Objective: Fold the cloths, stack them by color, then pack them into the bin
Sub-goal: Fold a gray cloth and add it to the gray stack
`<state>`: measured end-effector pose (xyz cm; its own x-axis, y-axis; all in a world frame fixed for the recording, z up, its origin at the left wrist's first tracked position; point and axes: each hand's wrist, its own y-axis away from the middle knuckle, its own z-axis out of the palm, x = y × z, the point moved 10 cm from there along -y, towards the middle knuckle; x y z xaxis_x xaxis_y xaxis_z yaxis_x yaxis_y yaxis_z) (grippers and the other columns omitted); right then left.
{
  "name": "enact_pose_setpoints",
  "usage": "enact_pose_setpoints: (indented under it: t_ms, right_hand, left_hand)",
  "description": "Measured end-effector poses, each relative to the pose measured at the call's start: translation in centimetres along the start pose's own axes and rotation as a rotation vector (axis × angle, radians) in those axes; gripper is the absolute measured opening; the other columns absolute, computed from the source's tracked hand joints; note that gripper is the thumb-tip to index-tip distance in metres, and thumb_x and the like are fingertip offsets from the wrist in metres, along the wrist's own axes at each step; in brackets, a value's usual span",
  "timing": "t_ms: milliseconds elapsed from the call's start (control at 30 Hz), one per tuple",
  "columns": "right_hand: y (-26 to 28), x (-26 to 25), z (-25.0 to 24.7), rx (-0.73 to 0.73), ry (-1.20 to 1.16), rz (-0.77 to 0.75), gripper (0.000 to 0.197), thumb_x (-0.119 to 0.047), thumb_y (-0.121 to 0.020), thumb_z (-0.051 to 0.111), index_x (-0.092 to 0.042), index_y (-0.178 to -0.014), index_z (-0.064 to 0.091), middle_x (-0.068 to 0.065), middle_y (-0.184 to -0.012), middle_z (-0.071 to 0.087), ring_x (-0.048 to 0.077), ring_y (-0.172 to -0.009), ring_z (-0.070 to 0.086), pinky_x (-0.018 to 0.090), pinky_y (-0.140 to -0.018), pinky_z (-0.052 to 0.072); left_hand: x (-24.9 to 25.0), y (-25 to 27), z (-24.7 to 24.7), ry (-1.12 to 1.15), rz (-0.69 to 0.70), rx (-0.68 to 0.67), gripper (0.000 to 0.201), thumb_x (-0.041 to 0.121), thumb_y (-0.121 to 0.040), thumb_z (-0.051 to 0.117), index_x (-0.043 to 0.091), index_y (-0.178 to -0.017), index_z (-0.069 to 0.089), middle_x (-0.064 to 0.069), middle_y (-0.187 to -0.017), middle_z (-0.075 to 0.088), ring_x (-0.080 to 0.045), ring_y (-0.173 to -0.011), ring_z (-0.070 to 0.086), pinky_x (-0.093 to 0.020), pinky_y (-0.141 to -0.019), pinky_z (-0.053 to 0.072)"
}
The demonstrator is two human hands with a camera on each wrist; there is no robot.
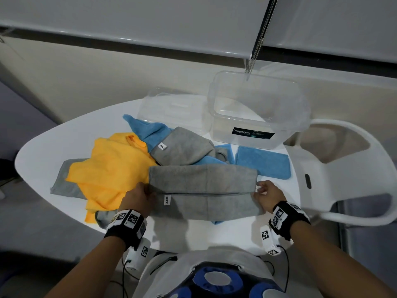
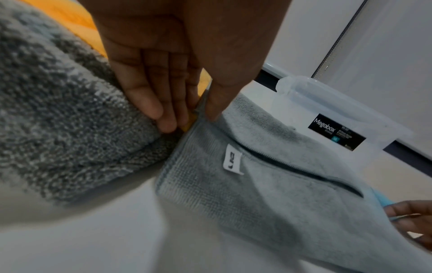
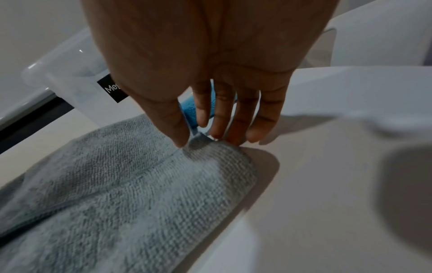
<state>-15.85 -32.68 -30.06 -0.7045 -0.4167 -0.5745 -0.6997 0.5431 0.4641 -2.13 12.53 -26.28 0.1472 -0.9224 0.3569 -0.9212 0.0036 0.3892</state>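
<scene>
Both forearms reach forward over the near edge of the white tabletop [image 1: 43,151], palms down. The left hand [image 1: 137,197] sits at the left end of the folded grey cloth [image 1: 204,190]; in the left wrist view its thumb and fingers [image 2: 163,114] close in a narrow grip on the cloth's upper left corner. The right hand [image 1: 268,196] sits at the cloth's right end, and the right wrist view shows thumb and forefinger pinching the corner there, the other fingers [image 3: 257,129] straight and touching the tabletop.

The grey cloth lies at the centre of the tabletop, near the person, its top layer folded over the lower one, with a white label [image 1: 167,200] near the left end. At 10 o'clock from it lies a crumpled yellow cloth [image 1: 111,168]; at 12 o'clock, a loose grey cloth [image 1: 182,147] on a blue cloth [image 1: 150,130]; at 2 o'clock, a folded blue cloth [image 1: 262,162].

Beyond that, at 1 o'clock, stands the clear bin [image 1: 257,117], with no cloth in it. Its clear lid [image 1: 171,108] lies just beside it to the left.
</scene>
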Motion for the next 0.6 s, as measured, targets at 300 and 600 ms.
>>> enact_pose_setpoints:
  t_ms: [300, 600]
  right_hand:
    - [-1.2, -1.1, 2.5, -0.101, -0.025, 0.024, 0.03, -0.034, -0.085, 0.071, -0.005, -0.085, 0.064, 0.011, -0.083, 0.069, 0.028, -0.08, 0.064, 0.032, -0.07, 0.046]
    - [-0.6, -1.3, 2.5, -0.081, -0.182, 0.032, 0.024, -0.032, -0.092, 0.063, -0.016, -0.104, 0.05, 0.005, -0.098, 0.063, 0.026, -0.091, 0.06, 0.032, -0.078, 0.043]
  left_hand:
    - [0.4, -1.1, 2.4, 0.092, -0.006, 0.001, 0.022, 0.027, -0.091, 0.056, 0.006, -0.094, 0.057, -0.024, -0.104, 0.056, -0.043, -0.093, 0.055, -0.042, -0.075, 0.045]
    - [1.9, 0.0, 2.4, 0.281, 0.041, -0.04, 0.031, 0.045, -0.088, 0.041, 0.015, -0.093, 0.045, -0.013, -0.082, 0.058, -0.04, -0.085, 0.059, -0.035, -0.066, 0.035]
